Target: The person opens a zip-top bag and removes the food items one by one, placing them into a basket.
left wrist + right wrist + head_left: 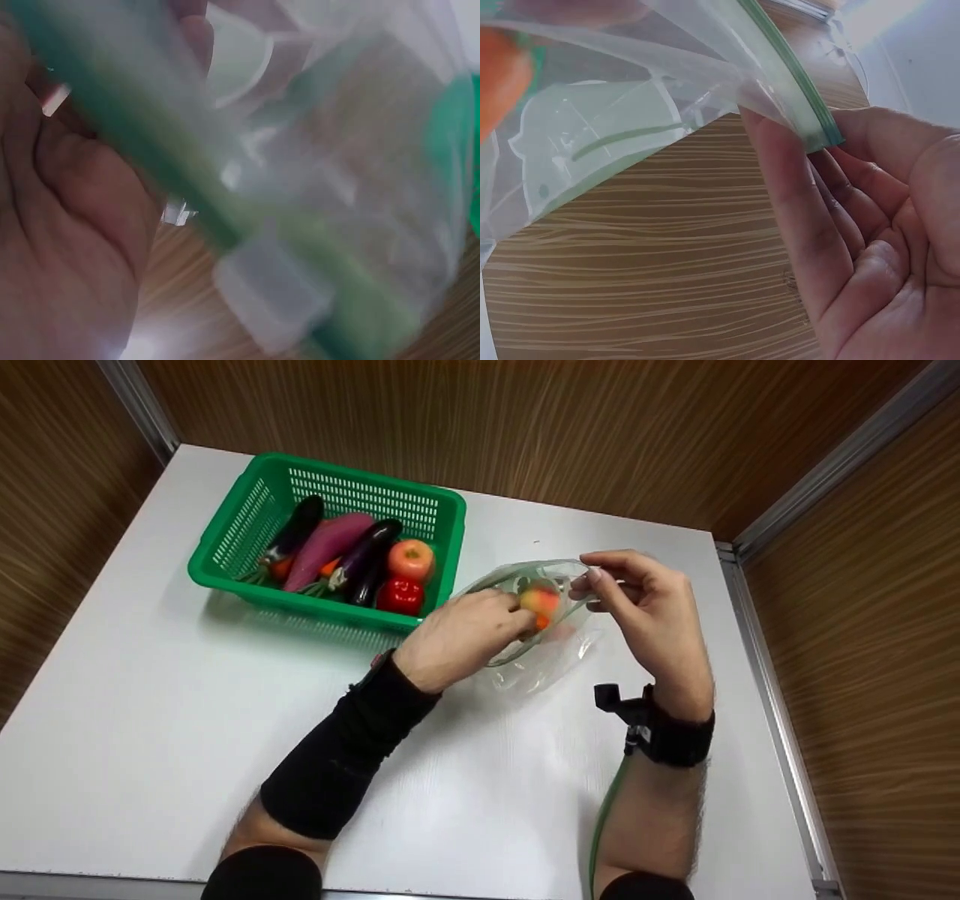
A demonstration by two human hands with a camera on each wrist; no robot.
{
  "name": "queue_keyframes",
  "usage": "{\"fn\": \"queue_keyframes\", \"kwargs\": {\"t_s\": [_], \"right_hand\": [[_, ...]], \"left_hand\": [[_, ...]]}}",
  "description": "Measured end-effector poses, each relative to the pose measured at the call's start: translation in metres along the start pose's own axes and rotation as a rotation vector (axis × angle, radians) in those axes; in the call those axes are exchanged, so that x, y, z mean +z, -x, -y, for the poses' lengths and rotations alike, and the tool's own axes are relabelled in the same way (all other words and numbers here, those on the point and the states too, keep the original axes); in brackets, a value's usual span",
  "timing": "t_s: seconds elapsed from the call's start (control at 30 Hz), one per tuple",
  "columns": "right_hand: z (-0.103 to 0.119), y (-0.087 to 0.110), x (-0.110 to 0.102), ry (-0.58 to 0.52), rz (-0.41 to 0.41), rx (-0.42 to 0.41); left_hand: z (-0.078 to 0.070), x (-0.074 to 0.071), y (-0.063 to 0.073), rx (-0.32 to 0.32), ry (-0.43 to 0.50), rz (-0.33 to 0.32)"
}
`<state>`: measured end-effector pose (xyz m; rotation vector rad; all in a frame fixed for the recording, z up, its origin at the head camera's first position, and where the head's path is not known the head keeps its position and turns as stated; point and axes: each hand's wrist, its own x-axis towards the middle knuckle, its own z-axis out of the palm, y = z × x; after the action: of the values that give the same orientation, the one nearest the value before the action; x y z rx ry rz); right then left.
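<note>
My right hand [656,611] pinches the edge of a clear zip bag [525,679] between thumb and fingers. Its green zip strip [787,71] ends at those fingertips in the right wrist view. My left hand [472,634] reaches over the bag's mouth from the left, fingers bent and their tips partly hidden. Right by them, a blurred yellow-and-red fruit [540,600] shows in the bag; I cannot tell whether the hand holds it. An orange piece [502,79] with green beside it appears through the plastic. A white slider [274,292] sits on the zip near the left palm.
A green basket [330,604] stands at the back left. Inside lie dark eggplants [371,551], a purple sweet potato [328,547], carrots, an apple [411,560] and a glossy red fruit [400,596]. Wood-grain panels [465,420] enclose the white table [465,802] at back and sides.
</note>
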<state>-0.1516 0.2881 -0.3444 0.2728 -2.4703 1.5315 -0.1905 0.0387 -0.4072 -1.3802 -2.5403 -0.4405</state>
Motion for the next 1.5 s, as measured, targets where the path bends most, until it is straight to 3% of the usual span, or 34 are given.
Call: {"fn": "queue_keyframes", "kwargs": {"t_s": [0.27, 0.47, 0.63, 0.9, 1.17, 1.5], "right_hand": [[0.001, 0.0, -0.001, 0.026, -0.039, -0.002], [0.0, 0.0, -0.002, 0.046, -0.051, -0.002], [0.0, 0.0, -0.005, 0.062, -0.063, 0.011], [0.0, 0.0, -0.006, 0.047, -0.073, 0.024], [0.0, -0.001, -0.004, 0.021, -0.078, 0.015], [-0.002, -0.001, -0.003, -0.008, -0.1, 0.019]], "left_hand": [[0.004, -0.026, 0.01, -0.026, 0.025, -0.014], [0.009, -0.039, 0.017, -0.029, 0.0, -0.066], [0.013, -0.053, 0.026, -0.056, 0.046, -0.108], [0.027, -0.075, 0.043, -0.055, 0.114, -0.231], [0.04, -0.092, 0.057, -0.096, 0.154, -0.336], [0.062, -0.101, 0.07, -0.219, 0.221, -0.475]]}}
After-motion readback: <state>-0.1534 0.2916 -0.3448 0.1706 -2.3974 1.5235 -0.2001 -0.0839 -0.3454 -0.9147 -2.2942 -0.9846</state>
